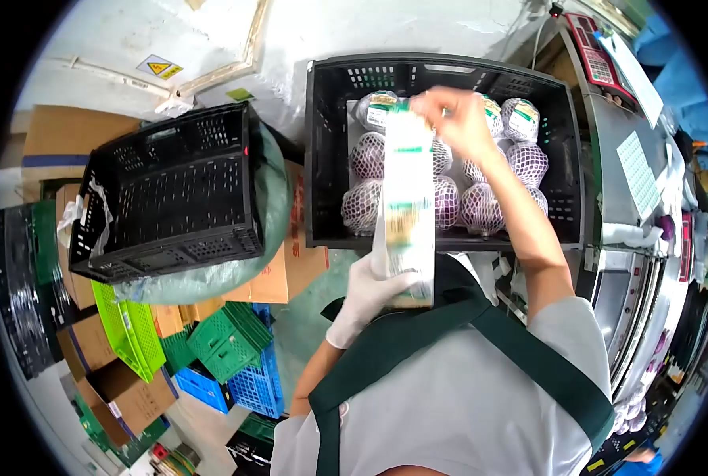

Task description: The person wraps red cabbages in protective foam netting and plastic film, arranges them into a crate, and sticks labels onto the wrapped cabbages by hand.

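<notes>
My left hand, in a white glove, is wrapped round the lower part of a long strip of printed labels. The strip stands upright in front of the black crate. At the strip's top end is my bare right hand, blurred, with its fingers bent close to the strip's edge; whether they pinch a label is not clear. Inside the crate lie several net-wrapped purple items. Labels with green print show on some in the back row, such as the one at the right.
An empty black crate rests at the left on a wrapped stack. Below it are a lime green basket, green crates and cardboard boxes. A metal bench with a red device and a label sheet stands at the right.
</notes>
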{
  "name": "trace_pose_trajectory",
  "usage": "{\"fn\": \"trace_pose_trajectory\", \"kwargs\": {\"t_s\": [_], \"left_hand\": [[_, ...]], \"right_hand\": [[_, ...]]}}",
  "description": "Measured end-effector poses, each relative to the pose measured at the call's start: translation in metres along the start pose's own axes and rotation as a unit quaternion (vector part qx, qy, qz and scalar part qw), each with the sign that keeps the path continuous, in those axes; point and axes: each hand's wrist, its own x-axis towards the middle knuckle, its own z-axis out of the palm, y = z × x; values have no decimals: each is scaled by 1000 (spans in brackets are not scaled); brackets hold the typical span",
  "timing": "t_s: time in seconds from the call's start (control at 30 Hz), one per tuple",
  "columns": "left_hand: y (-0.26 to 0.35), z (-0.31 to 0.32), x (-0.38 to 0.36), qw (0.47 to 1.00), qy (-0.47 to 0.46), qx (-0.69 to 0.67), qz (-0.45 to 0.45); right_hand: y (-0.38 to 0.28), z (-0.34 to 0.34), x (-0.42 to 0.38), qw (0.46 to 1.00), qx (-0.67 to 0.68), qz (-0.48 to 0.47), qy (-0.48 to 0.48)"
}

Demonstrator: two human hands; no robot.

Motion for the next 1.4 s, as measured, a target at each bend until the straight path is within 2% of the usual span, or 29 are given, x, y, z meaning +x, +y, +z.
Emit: {"fn": "trace_pose_trajectory", "kwargs": {"t_s": [0.03,0.1,0.13,0.17,0.23,0.3,0.33,0.37,0.43,0.47,0.53,0.57,0.63,0.67,0.77,0.8,0.83,0.9,0.97,1.0,1.03,1.07,1.1,1.13,1.17,1.27,1.3,1.37,1.4], "left_hand": [[-6,-10,-3,999,5,-53,5],[-9,-42,-13,995,103,-3,14],[3,-50,-23,984,173,-19,45],[15,-58,-34,967,243,-34,75],[-18,-100,-50,935,292,-78,184],[-31,-119,-66,925,310,-104,193],[-34,-121,-70,924,315,-95,196],[-35,-120,-73,923,317,-95,198],[-41,-110,-77,919,344,-79,177],[-43,-106,-77,919,349,-66,170],[-42,-97,-71,923,341,-87,156],[-42,-93,-67,925,336,-91,152],[-30,-83,-62,934,314,-96,138],[-24,-79,-56,946,292,-72,123],[-16,-67,-44,964,249,-8,90],[-10,-62,-39,970,231,2,72],[-4,-58,-36,975,214,10,53],[2,-49,-29,981,180,9,74],[6,-43,-21,992,99,34,64],[0,-48,-15,992,50,105,47],[2,-47,-10,992,46,107,48],[6,-45,-4,990,0,138,42],[7,-42,1,984,-45,169,35],[0,-37,7,989,-45,79,119],[3,-31,12,976,-21,71,204],[-3,-24,18,975,79,-52,199],[-9,-17,26,954,137,-9,268],[-16,-14,35,928,176,84,319],[-14,-9,32,926,216,79,300]], "right_hand": [[14,-5,26,999,-2,43,24],[46,4,55,995,-67,67,-3],[91,27,69,997,-29,66,-26],[97,45,67,986,23,146,-77],[109,78,55,979,-102,95,-147],[125,109,41,924,-340,99,-148],[132,110,42,907,-341,143,-201],[130,113,39,906,-364,142,-161],[125,117,35,910,-409,12,-64],[124,120,34,910,-408,10,-68],[121,127,32,965,-253,-27,-59],[127,136,21,965,-255,-28,-62],[150,164,-12,958,-245,-152,-3],[151,168,-10,968,-231,-77,-53],[146,163,-11,963,-250,-93,-48],[143,154,-9,960,-248,-68,-110],[128,141,-6,960,-251,-71,-104],[89,108,-7,988,-40,24,-145],[46,63,-19,927,242,50,-284],[14,36,-29,810,410,146,-392],[0,26,-42,833,337,105,-426],[-33,15,-56,845,289,179,-413],[-34,15,-71,883,225,152,-383],[-35,16,-87,906,200,130,-349],[-36,17,-100,928,174,107,-313],[-44,22,-127,977,55,-59,-198],[-42,25,-134,983,54,-65,-165],[-45,25,-139,986,39,-100,-128],[-47,22,-141,986,1,-124,-110]]}}
